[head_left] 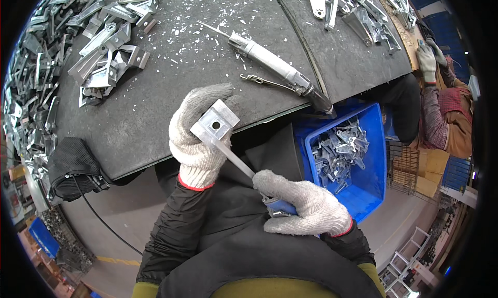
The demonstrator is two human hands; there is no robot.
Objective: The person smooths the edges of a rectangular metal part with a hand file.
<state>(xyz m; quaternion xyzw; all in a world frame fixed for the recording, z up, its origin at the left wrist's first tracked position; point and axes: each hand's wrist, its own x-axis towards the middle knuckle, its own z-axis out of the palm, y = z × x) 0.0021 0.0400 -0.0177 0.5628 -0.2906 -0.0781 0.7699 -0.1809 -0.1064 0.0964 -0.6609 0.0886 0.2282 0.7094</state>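
My left hand (199, 134), in a white knit glove with grey fingers, is closed around a silver metal bracket (216, 122). The bracket's square end with a round hole faces up, over the table's near edge. My gloved right hand (306, 202) grips a narrow flat-armed tool (236, 160) with a blue and metal body, partly hidden by the fingers. The arm's far end meets the bracket's lower side; whether they touch I cannot tell. Beyond my hands, a silver pneumatic hand tool (272, 62) with a thin pointed blade lies on the dark table (155, 90).
Loose brackets (106, 72) are heaped on the left, with more brackets (363, 20) at the far right. White shavings litter the tabletop. A blue bin (376, 163) of metal parts stands right of my lap. A black mesh bag (75, 168) hangs left. Another person's gloved hands (428, 59) work at right.
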